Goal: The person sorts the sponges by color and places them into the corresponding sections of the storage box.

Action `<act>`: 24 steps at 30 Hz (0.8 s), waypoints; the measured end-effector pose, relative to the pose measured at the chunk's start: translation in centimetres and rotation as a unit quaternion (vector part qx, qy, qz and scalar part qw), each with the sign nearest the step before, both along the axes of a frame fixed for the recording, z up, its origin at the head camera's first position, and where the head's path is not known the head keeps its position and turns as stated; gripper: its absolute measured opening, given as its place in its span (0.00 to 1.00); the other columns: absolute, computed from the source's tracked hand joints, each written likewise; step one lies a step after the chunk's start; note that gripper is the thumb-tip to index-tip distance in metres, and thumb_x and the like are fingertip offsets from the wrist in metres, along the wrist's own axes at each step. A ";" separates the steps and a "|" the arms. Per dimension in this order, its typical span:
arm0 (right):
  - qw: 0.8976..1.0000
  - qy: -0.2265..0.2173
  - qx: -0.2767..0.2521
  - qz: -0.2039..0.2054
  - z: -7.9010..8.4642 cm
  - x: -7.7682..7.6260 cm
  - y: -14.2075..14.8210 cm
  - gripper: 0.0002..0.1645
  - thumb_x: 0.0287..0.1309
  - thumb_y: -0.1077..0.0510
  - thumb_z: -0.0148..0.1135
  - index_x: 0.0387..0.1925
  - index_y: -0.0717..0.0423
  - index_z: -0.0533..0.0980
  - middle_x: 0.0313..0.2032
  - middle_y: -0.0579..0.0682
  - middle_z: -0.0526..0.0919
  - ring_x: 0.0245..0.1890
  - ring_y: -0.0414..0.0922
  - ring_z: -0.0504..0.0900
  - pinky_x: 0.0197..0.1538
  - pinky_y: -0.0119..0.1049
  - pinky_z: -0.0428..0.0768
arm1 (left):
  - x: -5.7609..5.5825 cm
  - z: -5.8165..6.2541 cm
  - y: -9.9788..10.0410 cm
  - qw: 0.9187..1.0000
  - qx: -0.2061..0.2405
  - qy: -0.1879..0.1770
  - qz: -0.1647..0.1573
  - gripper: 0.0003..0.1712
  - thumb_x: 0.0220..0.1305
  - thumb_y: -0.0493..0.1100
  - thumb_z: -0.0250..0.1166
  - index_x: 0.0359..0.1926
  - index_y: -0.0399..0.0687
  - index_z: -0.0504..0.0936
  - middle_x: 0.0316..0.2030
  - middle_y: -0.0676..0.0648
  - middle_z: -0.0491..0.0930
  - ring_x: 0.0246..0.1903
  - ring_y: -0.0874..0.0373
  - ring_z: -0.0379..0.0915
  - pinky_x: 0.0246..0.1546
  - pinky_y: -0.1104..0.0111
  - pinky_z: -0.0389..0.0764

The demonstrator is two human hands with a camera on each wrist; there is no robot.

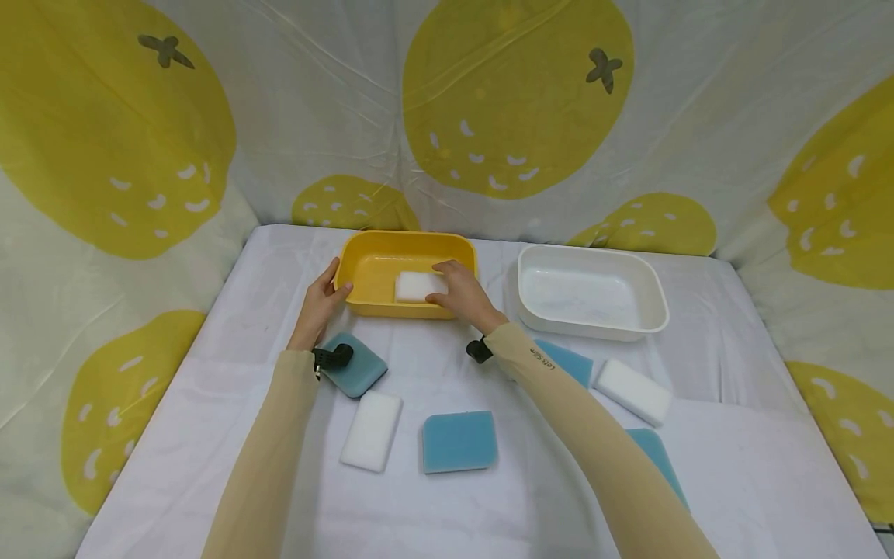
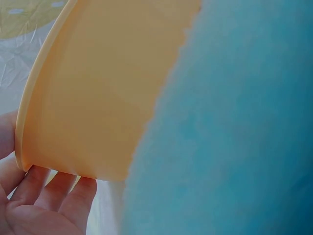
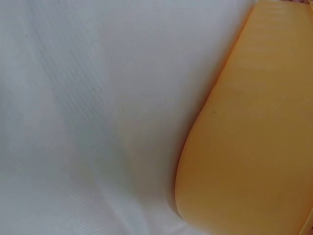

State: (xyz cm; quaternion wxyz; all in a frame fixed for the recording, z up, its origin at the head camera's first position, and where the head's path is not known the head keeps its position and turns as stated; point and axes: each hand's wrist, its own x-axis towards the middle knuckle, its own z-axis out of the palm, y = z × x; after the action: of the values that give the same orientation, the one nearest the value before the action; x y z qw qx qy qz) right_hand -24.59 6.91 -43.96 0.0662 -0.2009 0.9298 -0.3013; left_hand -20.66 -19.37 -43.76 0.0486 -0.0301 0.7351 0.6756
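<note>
A yellow plastic basin (image 1: pixel 394 310) stands at the back of the table. My left hand (image 1: pixel 320 307) grips its left end, thumb on the near side and fingers round the outer wall; the left wrist view shows the fingers (image 2: pixel 80 200) against the wall. Inside the basin lies a white sponge (image 1: pixel 414 286), and my right hand (image 1: pixel 466 295) reaches over the front rim and holds its right end between thumb and fingers. Below my left wrist is a blue-green sponge (image 1: pixel 363 371), which fills much of the left wrist view. The right wrist view shows only the basin's outer wall (image 3: pixel 244 137) and cloth.
A white basin (image 1: pixel 594 328) stands to the right of the yellow one. Nearer lie a white sponge (image 1: pixel 372 432) and a blue sponge (image 1: pixel 459 442). By my right forearm are another white sponge (image 1: pixel 634 390) and two partly covered blue sponges (image 1: pixel 571 362). A fruit-print curtain (image 1: pixel 335 116) hangs behind.
</note>
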 end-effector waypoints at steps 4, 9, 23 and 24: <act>1.000 -0.004 -0.019 -0.007 0.1 0.1 0.1 0.36 0.58 0.54 0.68 0.63 0.66 0.66 0.62 0.60 0.68 0.63 0.53 0.65 0.67 0.40 0.62 | -0.1 -0.2 -0.1 1.000 0.000 -0.002 0.003 0.38 0.70 0.31 0.53 0.74 0.39 0.45 0.74 0.45 0.42 0.71 0.52 0.42 0.67 0.64 0.54; 0.998 -0.002 -0.066 -0.020 0.4 0.3 0.5 0.35 0.58 0.55 0.67 0.63 0.67 0.67 0.62 0.61 0.69 0.63 0.54 0.66 0.66 0.42 0.63 | -0.9 -1.8 -0.5 1.000 -0.012 0.006 0.010 0.38 0.70 0.33 0.54 0.74 0.43 0.45 0.74 0.48 0.43 0.71 0.55 0.43 0.66 0.68 0.56; 0.981 0.049 -0.180 -0.053 1.5 1.6 2.7 0.32 0.55 0.60 0.70 0.59 0.67 0.72 0.55 0.62 0.75 0.57 0.56 0.72 0.62 0.41 0.69 | -1.1 -2.5 -0.6 1.000 -0.015 0.015 0.007 0.38 0.70 0.33 0.54 0.75 0.43 0.45 0.74 0.48 0.43 0.71 0.56 0.45 0.65 0.68 0.58; 0.980 0.053 -0.186 -0.051 1.7 1.6 2.9 0.31 0.55 0.60 0.70 0.59 0.68 0.72 0.55 0.62 0.75 0.57 0.56 0.72 0.62 0.40 0.69 | -1.1 -2.5 -0.6 1.000 -0.016 0.014 0.006 0.38 0.70 0.33 0.54 0.75 0.43 0.45 0.74 0.48 0.43 0.71 0.55 0.45 0.65 0.68 0.58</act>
State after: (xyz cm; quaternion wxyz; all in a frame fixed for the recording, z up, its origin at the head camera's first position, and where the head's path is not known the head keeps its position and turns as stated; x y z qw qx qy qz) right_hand -22.95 9.77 -42.29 -0.0374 -0.1774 0.8687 -0.4610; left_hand -21.74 -19.97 -46.21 0.0331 -0.0259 0.7459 0.6647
